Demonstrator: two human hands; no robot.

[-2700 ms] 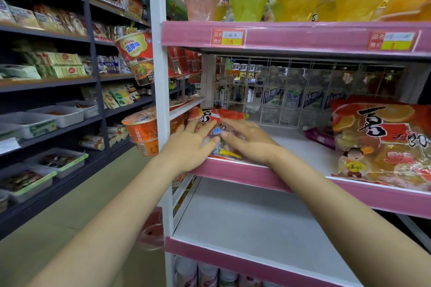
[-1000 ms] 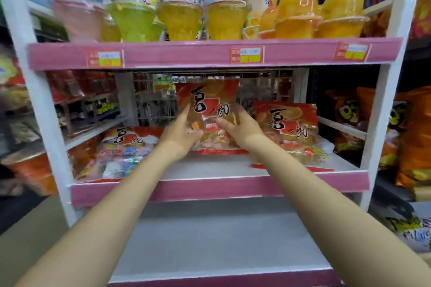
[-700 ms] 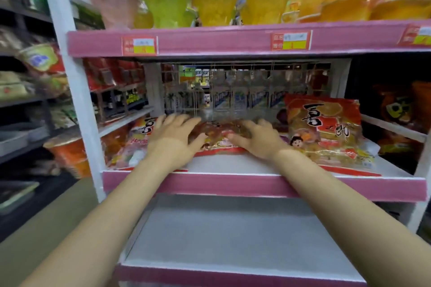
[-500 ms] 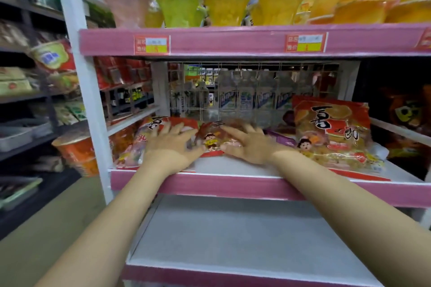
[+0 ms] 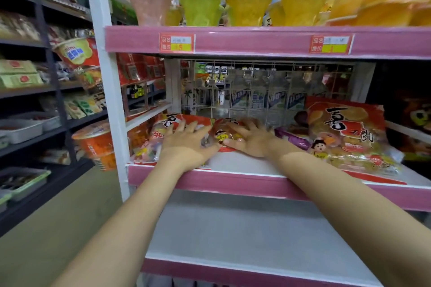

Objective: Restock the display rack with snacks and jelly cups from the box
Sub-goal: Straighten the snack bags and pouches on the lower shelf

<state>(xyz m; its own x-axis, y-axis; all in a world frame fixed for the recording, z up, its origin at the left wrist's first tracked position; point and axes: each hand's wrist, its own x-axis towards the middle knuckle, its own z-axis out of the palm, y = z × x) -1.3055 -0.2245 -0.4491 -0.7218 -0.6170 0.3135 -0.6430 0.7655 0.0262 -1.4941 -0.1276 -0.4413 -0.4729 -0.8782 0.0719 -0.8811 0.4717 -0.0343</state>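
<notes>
- Three red crinkly plastic snack bags on the pink-edged middle shelf [image 5: 233, 182]: left bag [image 5: 161, 137], middle bag [image 5: 224, 128], right bag [image 5: 345, 137] at 3 o'clock
- Left hand [image 5: 189, 144] and right hand [image 5: 251, 141], fingers spread flat, press the middle bag
- Jelly cups [image 5: 249, 2] at 12 o'clock; number uncertain

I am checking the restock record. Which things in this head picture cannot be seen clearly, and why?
- Middle snack bag: mostly covered by the left hand and right hand, and blurred.
- Price tags: print too small and soft.
- Jelly cups: tops cut by the upper edge.
- Supply box: outside the picture.
</notes>
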